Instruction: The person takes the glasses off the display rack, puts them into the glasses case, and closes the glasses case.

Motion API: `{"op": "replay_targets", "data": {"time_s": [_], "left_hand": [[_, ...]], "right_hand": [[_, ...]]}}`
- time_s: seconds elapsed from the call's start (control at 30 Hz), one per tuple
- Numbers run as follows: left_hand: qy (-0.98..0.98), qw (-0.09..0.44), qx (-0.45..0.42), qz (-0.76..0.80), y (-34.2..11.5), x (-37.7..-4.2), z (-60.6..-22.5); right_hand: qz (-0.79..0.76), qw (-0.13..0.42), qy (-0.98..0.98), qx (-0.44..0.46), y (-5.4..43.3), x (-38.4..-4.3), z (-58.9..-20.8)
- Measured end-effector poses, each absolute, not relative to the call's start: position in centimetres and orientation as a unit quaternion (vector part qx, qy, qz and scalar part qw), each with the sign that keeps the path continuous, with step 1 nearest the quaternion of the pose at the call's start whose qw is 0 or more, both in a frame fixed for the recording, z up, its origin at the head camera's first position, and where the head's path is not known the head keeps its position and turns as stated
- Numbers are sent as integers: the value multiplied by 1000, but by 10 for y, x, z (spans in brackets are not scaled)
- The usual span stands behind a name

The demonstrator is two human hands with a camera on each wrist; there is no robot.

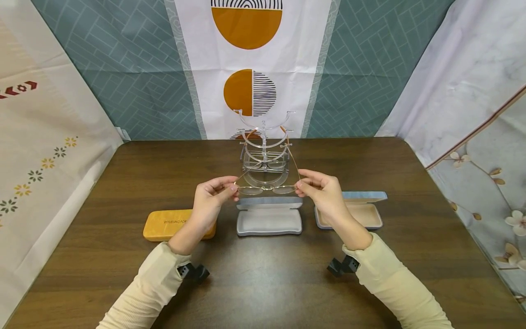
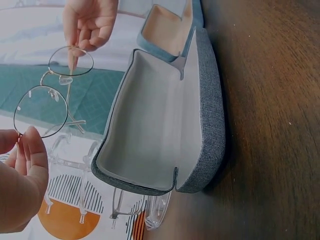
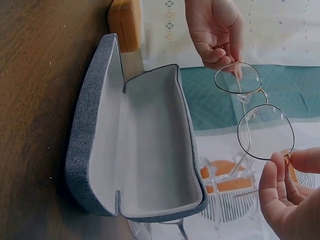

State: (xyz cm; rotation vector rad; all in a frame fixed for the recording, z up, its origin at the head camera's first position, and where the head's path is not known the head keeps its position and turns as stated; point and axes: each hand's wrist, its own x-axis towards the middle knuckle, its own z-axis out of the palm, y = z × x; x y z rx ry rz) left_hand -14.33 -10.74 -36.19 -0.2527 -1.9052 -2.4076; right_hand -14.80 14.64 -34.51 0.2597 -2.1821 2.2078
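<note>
Thin gold-rimmed eyeglasses (image 1: 267, 188) with clear round lenses hang level between both hands, temples unfolded and pointing away from me. My left hand (image 1: 211, 196) pinches the frame at its left corner between thumb and fingers. At the opposite corner, my right hand (image 1: 324, 192) pinches it the same way. Just nearer to me, below the glasses in the head view, an open blue-grey glasses case (image 1: 269, 223) lies on the table, its pale lining bare. Both wrist views show this case beside the raised glasses.
Behind the glasses stands a clear tiered eyeglass display rack (image 1: 264, 148). A closed yellow case (image 1: 164, 224) lies at left, partly behind my left wrist. To the right, another open blue case (image 1: 365, 214) with beige lining sits partly behind my right forearm. Patterned cloths surround the brown table (image 1: 263, 283).
</note>
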Motion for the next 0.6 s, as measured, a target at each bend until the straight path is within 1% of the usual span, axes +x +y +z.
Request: {"op": "replay_targets", "data": {"time_s": [0.13,0.27,0.3,0.43,0.47,0.6], "left_hand": [[-619,24,-80,-781,-107,-143,-362],[-618,20,-79,-782,-107,-143,-362],[-619,20,-80,-781,-107,-143,-362],[-621,18,-82,-779,-107,-144,-361],[-622,18,-84,-778,-107,-144,-362],[-626,16,-86,-775,-106,-144,-362]], "right_hand": [[727,28,-677,113,149,-150,-354],[747,29,-651,133,152,-155,-362],[742,30,-659,122,150,-152,-357],[738,22,-666,105,150,-153,-356],[726,21,-682,88,147,-149,-349],[727,6,-683,68,147,-149,-347]]}}
